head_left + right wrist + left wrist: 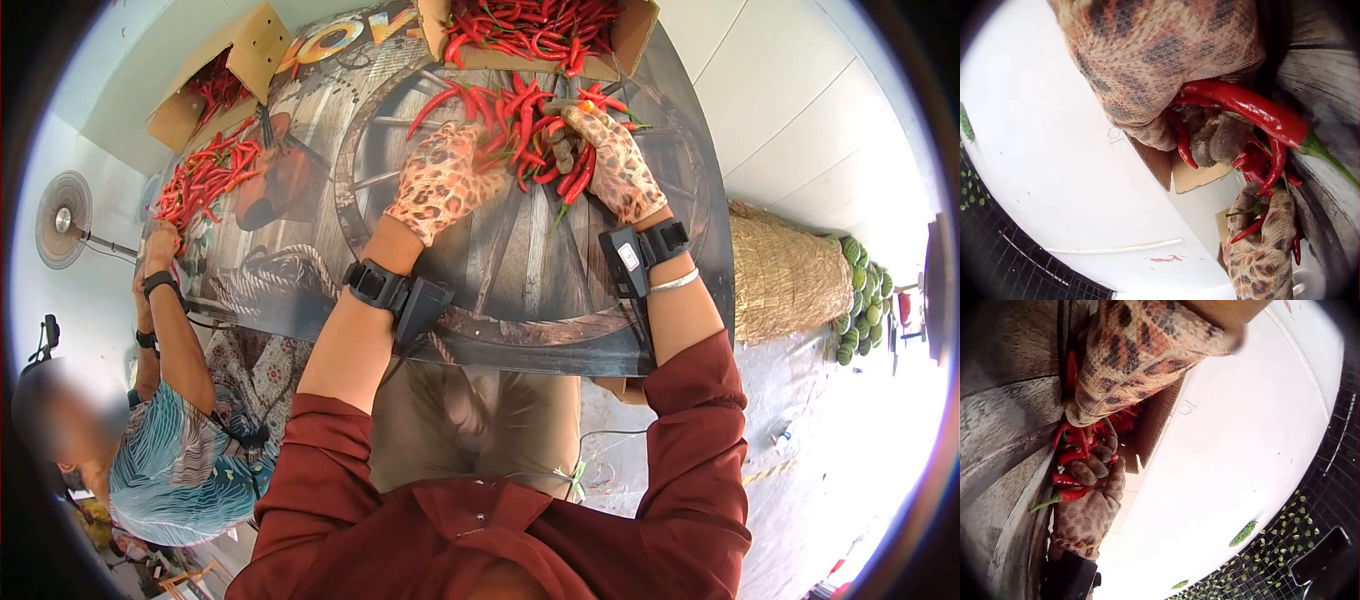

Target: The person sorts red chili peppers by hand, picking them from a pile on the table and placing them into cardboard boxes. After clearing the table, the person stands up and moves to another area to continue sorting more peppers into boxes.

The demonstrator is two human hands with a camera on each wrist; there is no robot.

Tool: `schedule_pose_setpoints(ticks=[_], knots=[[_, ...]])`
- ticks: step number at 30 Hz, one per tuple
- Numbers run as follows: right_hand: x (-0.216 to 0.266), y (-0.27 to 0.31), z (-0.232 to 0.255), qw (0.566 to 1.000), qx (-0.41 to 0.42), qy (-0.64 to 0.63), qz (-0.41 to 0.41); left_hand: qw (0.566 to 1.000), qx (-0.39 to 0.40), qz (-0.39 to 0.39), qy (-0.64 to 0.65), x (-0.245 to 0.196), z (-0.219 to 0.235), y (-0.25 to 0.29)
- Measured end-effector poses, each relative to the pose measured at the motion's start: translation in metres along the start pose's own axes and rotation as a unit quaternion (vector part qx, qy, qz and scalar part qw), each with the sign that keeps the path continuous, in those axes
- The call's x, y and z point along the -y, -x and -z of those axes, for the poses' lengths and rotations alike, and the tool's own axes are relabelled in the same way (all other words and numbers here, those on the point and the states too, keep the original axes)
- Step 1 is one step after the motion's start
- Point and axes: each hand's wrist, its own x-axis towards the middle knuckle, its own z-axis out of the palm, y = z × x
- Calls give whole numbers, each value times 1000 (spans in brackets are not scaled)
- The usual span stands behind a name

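Red chilies (pixel 525 125) lie in a loose pile on the printed table. The left hand (pixel 450 180), in a leopard-print glove, is at the pile's left side, its fingers among chilies and partly blurred. In the right wrist view chilies lie against the fingers of the left hand (pixel 1263 244). The right hand (pixel 615 165), gloved alike, has its dark-tipped fingers curled round several chilies at the pile's right; a large chili (pixel 1247 109) with a green stem sticks out of its grip. In the left wrist view the right hand (pixel 1088 506) shows curled fingers with chilies between them.
A cardboard box (pixel 640 40) of chilies stands just beyond the pile. At the left are another box (pixel 255 50), a second chili pile (pixel 210 175) and another person's hands (pixel 160 250). A fan (pixel 63 218) stands beyond; the table's edge (pixel 560 358) is near the body.
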Motion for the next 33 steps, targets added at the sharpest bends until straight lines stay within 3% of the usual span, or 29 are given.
schedule_pose_setpoints(ticks=[2,9,11,24,27,29,33], knots=[[-4,-3,2,1000,-3,-13,16,998,-55,-31,1,2,-4,0],[-1,0,-3,999,-13,24,33,999,-41,-14,18,-1,0,0],[-1,1,-2,999,-15,24,26,1000,0,3,6,-3,3,-1],[-5,-2,2,1000,-3,-18,24,1000,-16,-14,4,-4,2,-1],[-7,-5,5,1000,4,-5,13,1000,-21,-11,1,-3,1,-2],[-9,-6,7,995,-9,84,58,1000,-15,-6,0,-4,2,-2],[-8,-6,8,1000,1,19,20,1000,5,5,3,-5,4,-2]])
